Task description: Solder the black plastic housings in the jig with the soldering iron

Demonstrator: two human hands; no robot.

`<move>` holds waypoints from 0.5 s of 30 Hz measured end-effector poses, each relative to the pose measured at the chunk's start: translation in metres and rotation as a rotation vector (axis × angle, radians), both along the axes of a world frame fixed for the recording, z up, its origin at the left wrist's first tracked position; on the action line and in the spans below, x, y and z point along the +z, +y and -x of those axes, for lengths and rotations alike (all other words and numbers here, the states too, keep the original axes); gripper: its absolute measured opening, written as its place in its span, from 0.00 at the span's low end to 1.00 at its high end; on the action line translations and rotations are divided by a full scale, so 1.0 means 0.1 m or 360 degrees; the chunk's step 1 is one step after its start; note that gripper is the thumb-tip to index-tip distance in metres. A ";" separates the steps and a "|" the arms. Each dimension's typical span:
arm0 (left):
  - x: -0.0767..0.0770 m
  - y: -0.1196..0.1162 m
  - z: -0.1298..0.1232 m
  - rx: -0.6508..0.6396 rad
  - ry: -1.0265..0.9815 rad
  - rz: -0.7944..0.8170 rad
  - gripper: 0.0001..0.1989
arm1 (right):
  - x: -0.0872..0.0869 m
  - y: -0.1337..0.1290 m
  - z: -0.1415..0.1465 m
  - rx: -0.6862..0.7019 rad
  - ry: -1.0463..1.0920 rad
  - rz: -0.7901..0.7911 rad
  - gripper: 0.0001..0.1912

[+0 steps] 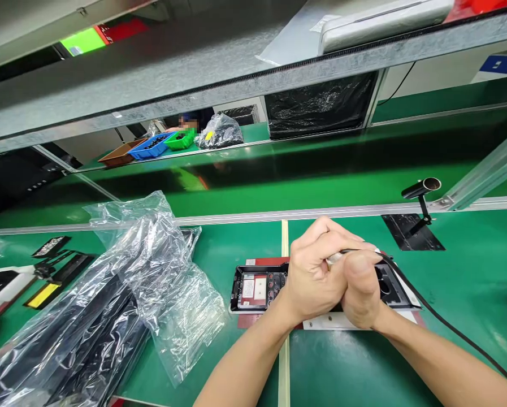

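The left hand [315, 274] and right hand [361, 288] are touching above a case [399, 291], which is lying on the counter [342, 367]. The fingers of both are holding a closed grip on a cable [442, 320], which is trailing rightward; what else they are enclosing cannot be told. A clear bag [151, 271] is lying to the left.

One bare left hand [315, 274], one bare right hand [362, 291], two in all; one thin black cable [456, 331]; at least one black rectangular housing [235, 291], partly hidden; one black tubular holder [418, 189]; one brown plastic bin [120, 159], one blue bin [145, 152], one green bin [179, 143], three in all; one pale tape strip [284, 362].
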State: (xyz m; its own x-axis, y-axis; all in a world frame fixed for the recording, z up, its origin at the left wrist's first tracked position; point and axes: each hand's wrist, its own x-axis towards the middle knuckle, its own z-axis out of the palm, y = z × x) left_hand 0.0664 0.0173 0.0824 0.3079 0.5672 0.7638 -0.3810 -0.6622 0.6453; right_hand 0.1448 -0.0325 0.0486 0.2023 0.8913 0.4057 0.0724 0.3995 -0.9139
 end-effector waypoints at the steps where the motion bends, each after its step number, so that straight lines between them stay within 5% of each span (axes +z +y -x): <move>1: 0.00 0.00 0.00 -0.0003 0.0003 0.0008 0.05 | -0.01 0.00 -0.01 0.0011 0.0006 -0.0022 0.35; 15: 0.04 -0.03 -0.01 0.0046 0.0027 -0.0029 0.09 | -0.04 0.00 -0.03 0.0082 0.0131 -0.0144 0.33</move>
State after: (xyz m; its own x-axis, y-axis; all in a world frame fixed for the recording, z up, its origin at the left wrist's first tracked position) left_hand 0.0679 0.0139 0.0868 0.3045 0.5621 0.7690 -0.3508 -0.6844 0.6391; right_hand 0.1482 -0.0321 0.0446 0.1930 0.8618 0.4690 -0.0244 0.4821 -0.8758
